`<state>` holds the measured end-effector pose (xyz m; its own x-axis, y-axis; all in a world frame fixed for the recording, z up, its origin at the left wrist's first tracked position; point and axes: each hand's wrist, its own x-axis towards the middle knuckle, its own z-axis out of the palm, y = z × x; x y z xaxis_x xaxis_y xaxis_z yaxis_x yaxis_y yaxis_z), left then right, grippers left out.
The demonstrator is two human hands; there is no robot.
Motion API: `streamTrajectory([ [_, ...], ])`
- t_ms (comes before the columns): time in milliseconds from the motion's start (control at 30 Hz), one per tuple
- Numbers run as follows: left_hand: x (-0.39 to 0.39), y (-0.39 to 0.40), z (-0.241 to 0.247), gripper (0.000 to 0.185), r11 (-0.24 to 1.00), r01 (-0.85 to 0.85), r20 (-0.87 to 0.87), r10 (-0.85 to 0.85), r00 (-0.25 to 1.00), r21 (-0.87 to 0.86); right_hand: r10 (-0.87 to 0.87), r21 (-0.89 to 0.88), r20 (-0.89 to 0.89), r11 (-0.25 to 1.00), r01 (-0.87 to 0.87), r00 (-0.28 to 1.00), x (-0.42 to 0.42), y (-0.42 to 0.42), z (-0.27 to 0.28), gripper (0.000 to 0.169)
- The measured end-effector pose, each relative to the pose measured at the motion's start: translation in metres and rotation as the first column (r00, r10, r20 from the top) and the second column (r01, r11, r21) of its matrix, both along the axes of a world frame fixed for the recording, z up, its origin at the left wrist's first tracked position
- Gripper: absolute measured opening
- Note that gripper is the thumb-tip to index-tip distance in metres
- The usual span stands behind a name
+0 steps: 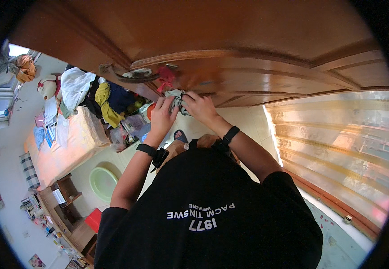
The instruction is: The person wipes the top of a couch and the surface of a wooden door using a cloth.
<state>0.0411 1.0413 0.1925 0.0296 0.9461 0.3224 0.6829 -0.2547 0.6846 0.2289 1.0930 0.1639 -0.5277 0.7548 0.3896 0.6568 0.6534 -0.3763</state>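
Both hands meet in front of a brown wooden door (248,72), around a crumpled grey-green cloth (175,97). My left hand (163,112) grips the cloth from the left side. On the other side, the fingers of my right hand (199,106) are pressed into the same cloth. A red ribbon (166,78) hangs on the door just above the cloth. To its left, a curved metal door handle (134,75) juts from the wood. The fingertips are partly hidden in the folds.
At left, a bed (77,141) bears heaped clothes (105,97) and papers. A pale green basin (103,183) stands on the floor near a wooden desk (77,232) and a red box (94,220). Sheer yellow-striped curtains (332,141) hang at right.
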Motion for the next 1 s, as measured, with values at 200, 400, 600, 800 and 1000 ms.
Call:
streamTrajectory([
  [200,0.08,0.013,-0.019,0.039,1.0,0.005,0.083,-0.005,0.997,-0.007,-0.041,-0.039,0.049,0.998,0.043,0.998,0.081,0.009,-0.01,0.03],
  [400,0.165,0.032,-0.014,0.049,0.953,0.277,0.172,-0.255,0.952,-0.12,-0.157,-0.081,0.142,0.982,0.17,0.977,0.19,0.014,-0.012,0.034],
  [600,0.263,0.062,-0.012,0.066,0.797,0.577,0.243,-0.532,0.811,-0.178,-0.313,-0.107,0.159,0.937,0.331,0.936,0.307,0.013,-0.006,0.032],
  [800,0.343,0.082,-0.039,0.064,0.729,0.647,0.42,-0.527,0.739,-0.223,-0.448,-0.039,0.148,0.888,0.458,0.882,0.379,0.018,-0.009,0.037],
  [1000,0.334,0.082,-0.064,0.057,0.684,0.642,0.609,-0.357,0.708,-0.346,-0.405,-0.053,0.085,0.911,0.41,0.91,0.371,0.016,-0.035,0.038],
])
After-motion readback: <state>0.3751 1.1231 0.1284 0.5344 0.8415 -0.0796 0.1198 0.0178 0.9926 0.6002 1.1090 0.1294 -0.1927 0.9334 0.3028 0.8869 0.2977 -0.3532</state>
